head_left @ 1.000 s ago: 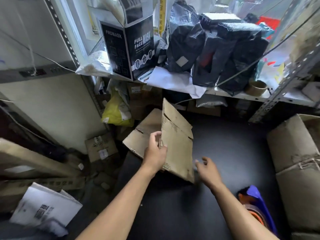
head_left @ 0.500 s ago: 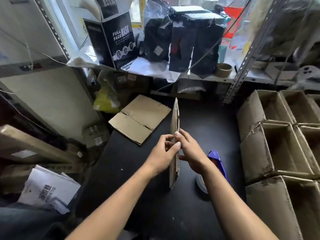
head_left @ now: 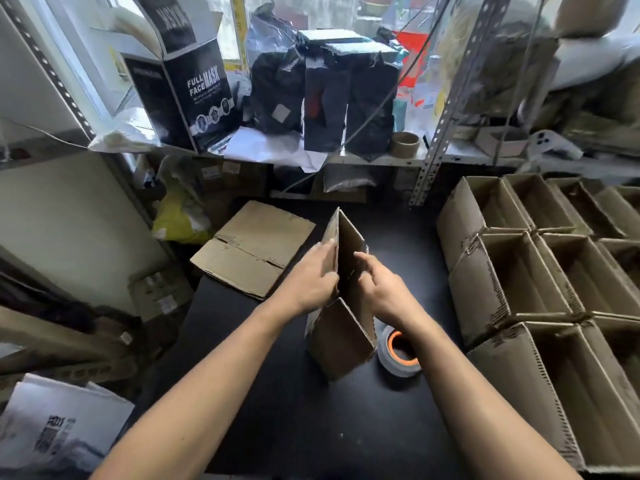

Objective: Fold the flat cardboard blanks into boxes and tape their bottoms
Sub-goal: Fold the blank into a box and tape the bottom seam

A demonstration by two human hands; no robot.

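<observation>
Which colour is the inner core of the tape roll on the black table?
Orange, with grey tape wound around it; the tape roll shows best in the head view, beside the right forearm.

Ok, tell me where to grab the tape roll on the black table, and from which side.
Grip the tape roll by its outer rim, coming from above on the right. It lies flat, orange core up, close beside the half-opened cardboard blank on its left, so that side looks crowded; the right hand is nearest.

I saw bare black counter [head_left: 311, 427] open toward me. A tape roll [head_left: 398, 351] sat just right of the standing blank [head_left: 346, 327], folded boxes [head_left: 526, 289] walled the right, and flat blanks [head_left: 252, 247] blocked the far left.
</observation>
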